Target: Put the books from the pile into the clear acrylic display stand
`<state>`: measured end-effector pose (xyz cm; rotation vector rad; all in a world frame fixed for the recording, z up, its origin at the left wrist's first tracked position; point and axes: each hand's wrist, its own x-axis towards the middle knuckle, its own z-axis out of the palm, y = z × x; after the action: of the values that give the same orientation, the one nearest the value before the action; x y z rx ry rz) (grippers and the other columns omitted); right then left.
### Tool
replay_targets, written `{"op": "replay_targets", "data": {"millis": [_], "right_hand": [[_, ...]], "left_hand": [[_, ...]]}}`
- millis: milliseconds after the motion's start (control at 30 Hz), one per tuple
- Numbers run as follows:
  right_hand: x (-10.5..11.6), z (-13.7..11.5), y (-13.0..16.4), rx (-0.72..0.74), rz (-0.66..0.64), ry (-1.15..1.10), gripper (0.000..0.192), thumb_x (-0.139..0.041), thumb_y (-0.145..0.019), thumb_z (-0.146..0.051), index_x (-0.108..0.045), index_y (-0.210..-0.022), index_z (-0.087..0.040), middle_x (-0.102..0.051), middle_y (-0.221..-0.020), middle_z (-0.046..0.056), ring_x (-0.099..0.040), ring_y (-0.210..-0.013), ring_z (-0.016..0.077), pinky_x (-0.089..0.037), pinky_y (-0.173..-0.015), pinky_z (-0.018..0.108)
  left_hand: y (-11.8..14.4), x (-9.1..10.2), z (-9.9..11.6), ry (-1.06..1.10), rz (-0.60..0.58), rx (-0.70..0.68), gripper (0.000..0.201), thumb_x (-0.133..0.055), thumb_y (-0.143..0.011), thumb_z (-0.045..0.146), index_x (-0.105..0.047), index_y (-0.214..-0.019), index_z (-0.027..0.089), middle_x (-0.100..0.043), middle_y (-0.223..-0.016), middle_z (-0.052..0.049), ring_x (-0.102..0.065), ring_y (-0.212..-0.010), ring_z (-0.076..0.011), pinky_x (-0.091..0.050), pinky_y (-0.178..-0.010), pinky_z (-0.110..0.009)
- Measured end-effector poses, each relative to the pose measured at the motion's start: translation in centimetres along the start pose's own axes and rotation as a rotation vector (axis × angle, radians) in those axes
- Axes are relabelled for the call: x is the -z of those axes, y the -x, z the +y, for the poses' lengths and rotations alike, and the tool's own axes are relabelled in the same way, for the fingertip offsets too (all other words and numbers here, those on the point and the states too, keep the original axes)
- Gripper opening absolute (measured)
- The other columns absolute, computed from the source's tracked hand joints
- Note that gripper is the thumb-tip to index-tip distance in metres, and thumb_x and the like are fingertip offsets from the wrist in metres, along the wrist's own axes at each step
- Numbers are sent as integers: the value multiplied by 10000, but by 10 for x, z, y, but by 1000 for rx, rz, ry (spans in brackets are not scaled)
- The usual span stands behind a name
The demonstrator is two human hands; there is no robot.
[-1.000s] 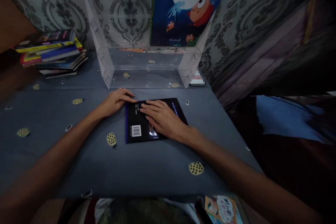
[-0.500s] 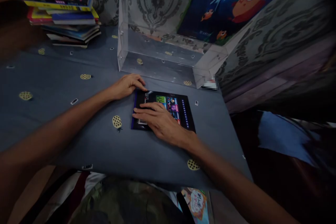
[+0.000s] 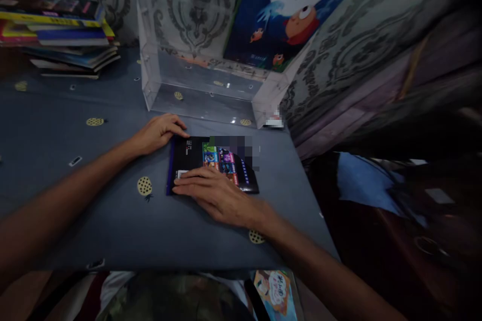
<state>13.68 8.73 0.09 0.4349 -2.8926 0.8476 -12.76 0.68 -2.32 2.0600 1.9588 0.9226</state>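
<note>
A dark book point(image 3: 192, 156) with a blue spine and a grid of small coloured pictures lies flat on the cloth-covered table. My right hand point(image 3: 216, 194) rests on its near part, fingers stretched out toward the spine, partly covering a white label. At the far spine corner is my left hand point(image 3: 161, 133), fingers extended and slightly bent, the fingertips touching the corner or just beside it. Neither hand grips anything. A blurred patch hides the book's far right corner.
A clear acrylic stand point(image 3: 205, 108) is behind the book, with a blue picture book point(image 3: 259, 35) upright in it. Stacked books point(image 3: 71, 35) stand at the far left. Another book point(image 3: 276, 293) shows below the table's near edge. The table edge point(image 3: 318, 210) runs along the right.
The view has swung right, shifting everything leftward. My right hand has slid toward the book's near edge, uncovering more of the coloured pictures. My left hand stays at the far corner.
</note>
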Motion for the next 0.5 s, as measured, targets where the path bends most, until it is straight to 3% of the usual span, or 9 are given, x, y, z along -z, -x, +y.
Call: {"op": "replay_targets", "data": {"millis": [100,300,500], "right_hand": [[11,19,14,-108,114,2,369,-457,-1037,-151,-624,-1357,-228,-681,-1351,61,-566,-1311,178,-451,-1122,409],[30,81,53,-313,412,125,350,-464,-1007,-170,-652,-1300,-205,-704,-1296,108,-607,-1250,244,-494,-1057,509],[37,99,63,-393,478,59,365,-446,-995,-162,-662,-1288,-183,-700,-1297,116,-616,-1263,217,-488,-1088,466]], "left_hand": [[1,-1,1,-24,14,-2,430,-434,-881,133,-807,-1015,300,-750,-1109,-30,-665,-1077,-192,-517,-1010,-401],[3,-3,3,-77,60,-53,445,-404,-874,145,-806,-1004,284,-751,-1070,-41,-680,-1010,-199,-550,-939,-395],[5,-2,16,-238,87,-75,422,-403,-899,183,-805,-983,277,-746,-1085,-55,-659,-1043,-245,-547,-939,-451]]}}
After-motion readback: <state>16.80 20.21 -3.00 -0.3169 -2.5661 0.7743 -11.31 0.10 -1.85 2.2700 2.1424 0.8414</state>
